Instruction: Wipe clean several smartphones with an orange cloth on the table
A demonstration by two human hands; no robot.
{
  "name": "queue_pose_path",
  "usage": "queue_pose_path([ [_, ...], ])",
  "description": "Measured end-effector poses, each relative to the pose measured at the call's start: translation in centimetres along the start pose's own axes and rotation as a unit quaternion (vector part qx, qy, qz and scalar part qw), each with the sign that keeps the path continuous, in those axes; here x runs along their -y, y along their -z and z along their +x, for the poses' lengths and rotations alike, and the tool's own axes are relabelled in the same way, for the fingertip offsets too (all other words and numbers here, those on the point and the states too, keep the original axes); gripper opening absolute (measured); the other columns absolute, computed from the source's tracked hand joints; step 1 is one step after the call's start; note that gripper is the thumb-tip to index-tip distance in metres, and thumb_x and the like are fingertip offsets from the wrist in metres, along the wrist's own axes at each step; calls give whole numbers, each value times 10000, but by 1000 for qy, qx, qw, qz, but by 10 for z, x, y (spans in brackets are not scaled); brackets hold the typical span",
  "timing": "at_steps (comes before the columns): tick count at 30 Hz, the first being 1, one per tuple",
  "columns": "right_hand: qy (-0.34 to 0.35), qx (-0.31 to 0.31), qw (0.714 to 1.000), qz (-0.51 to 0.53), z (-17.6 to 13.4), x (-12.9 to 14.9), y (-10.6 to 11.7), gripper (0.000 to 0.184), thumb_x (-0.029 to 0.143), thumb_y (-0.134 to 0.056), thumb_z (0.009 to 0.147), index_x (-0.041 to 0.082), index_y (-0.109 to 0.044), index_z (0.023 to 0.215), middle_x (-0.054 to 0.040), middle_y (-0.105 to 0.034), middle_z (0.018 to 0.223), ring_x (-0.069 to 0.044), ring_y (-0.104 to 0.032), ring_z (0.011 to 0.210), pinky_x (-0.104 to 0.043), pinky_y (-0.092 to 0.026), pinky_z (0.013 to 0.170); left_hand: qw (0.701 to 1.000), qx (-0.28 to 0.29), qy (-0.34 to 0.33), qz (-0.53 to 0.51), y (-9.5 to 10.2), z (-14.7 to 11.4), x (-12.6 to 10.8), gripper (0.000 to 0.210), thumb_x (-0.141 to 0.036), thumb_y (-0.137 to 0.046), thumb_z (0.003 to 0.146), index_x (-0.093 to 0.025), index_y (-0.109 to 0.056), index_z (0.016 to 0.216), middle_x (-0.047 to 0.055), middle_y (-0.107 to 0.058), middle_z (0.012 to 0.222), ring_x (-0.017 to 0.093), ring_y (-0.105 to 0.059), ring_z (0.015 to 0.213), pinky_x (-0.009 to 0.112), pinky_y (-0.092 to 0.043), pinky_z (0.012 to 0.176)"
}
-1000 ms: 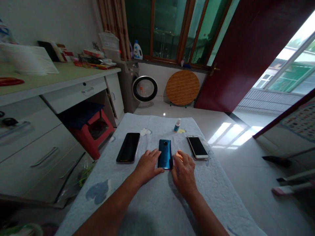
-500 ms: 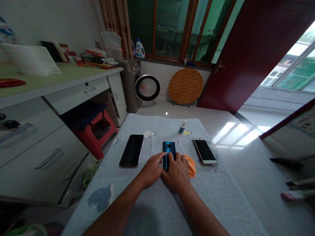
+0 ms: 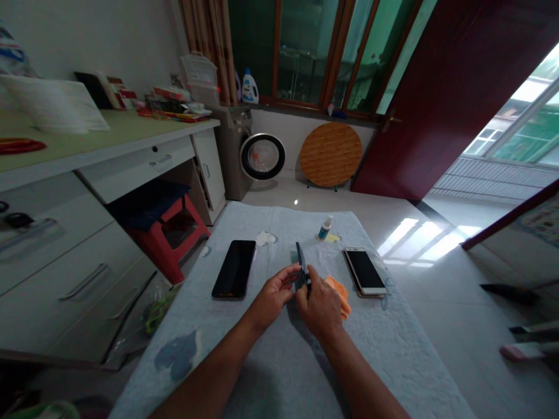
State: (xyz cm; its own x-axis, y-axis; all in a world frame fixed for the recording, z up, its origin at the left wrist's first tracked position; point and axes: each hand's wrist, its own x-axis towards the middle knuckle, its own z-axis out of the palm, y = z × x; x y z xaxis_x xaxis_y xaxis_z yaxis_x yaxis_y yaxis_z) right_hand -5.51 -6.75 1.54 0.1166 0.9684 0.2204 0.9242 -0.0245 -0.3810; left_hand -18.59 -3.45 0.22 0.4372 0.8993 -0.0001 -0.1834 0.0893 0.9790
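My right hand [image 3: 322,304] is closed on a phone [image 3: 301,259], which stands tilted up on its long edge, showing as a thin dark sliver. Left of it, my left hand [image 3: 276,292] is open with fingers curved, the fingertips at the phone's side; whether they touch it I cannot tell. An orange cloth [image 3: 341,297] lies partly behind my right hand. A large black-screened phone [image 3: 234,269] rests flat on the left, and a white-framed phone [image 3: 365,270] lies on the right. Beyond my hands a small spray bottle [image 3: 324,229] stands upright.
A pale blue patterned cloth [image 3: 375,355] covers the table. To the left are a red stool [image 3: 181,235] and a desk with drawers [image 3: 87,285]. Further back are a washing machine with its door [image 3: 262,157] open, a round wooden tabletop [image 3: 331,154] and a dark red door [image 3: 419,116].
The phone, lying flat with its blue back up, has been tipped up on edge in my right hand. My left hand has shifted slightly, its fingers no longer over the phone's back.
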Motion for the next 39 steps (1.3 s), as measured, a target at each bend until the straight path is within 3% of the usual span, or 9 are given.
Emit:
queue_pose_path([
  [5,-4,-43,997,72,3,-11,-9,566,183,-340,814,29,-430,1351,-151,-693,975,-223,-633,771,-301,-432,710,998,1,-4,69,-2,-1,6,583,-85,-477,702,-215,-559,1264,47,-569,1335,229,-499,1239,412,-351,1074],
  [12,-87,-29,983,162,10,-17,-11,563,169,-330,766,91,-514,1292,-75,-688,840,-197,-601,721,-282,-432,684,970,-108,-24,216,3,0,13,471,-81,-411,786,-186,-590,1210,57,-613,1269,193,-534,1201,380,-341,1091],
  [16,-59,-34,987,143,10,-20,-14,516,130,-350,763,111,-561,1234,-82,-682,911,-193,-597,813,-277,-431,758,951,-111,-6,287,3,-1,16,524,-64,-406,759,-175,-562,1247,75,-612,1256,191,-561,1155,353,-389,1049],
  [19,-16,-43,997,65,8,-20,-15,431,109,-395,766,108,-610,1141,-125,-653,1006,-224,-561,928,-317,-409,847,939,-96,-5,329,3,-1,16,514,-76,-411,761,-178,-565,1240,80,-624,1224,193,-578,1111,352,-404,1027],
  [23,6,-37,999,-35,3,-10,-14,375,266,-487,838,124,-592,1169,-153,-604,1107,-281,-509,978,-411,-371,904,947,-72,-4,312,6,-1,13,496,-101,-395,792,-191,-551,1254,67,-653,1172,187,-601,1074,352,-414,1012],
  [28,-5,-1,996,-87,0,2,-16,670,480,-579,797,118,-460,1348,-205,-534,1226,-360,-469,1074,-496,-325,933,966,-74,2,248,11,0,13,508,-87,-401,778,-193,-555,1250,66,-622,1253,181,-603,1082,339,-429,996],
  [35,-19,-4,998,-67,2,1,-17,650,316,-574,760,106,-438,1359,-181,-547,1167,-339,-474,1056,-486,-302,972,964,-75,3,255,9,-1,6,375,-139,-423,816,-199,-650,1109,46,-698,1064,191,-650,940,327,-489,893],
  [39,-9,-24,999,-35,-3,1,-10,678,267,-576,707,106,-440,1351,-170,-535,1187,-328,-451,1070,-473,-319,978,951,-125,-56,278,7,-5,0,300,-186,-432,863,-212,-660,1056,38,-706,1030,195,-651,947,332,-492,897],
])
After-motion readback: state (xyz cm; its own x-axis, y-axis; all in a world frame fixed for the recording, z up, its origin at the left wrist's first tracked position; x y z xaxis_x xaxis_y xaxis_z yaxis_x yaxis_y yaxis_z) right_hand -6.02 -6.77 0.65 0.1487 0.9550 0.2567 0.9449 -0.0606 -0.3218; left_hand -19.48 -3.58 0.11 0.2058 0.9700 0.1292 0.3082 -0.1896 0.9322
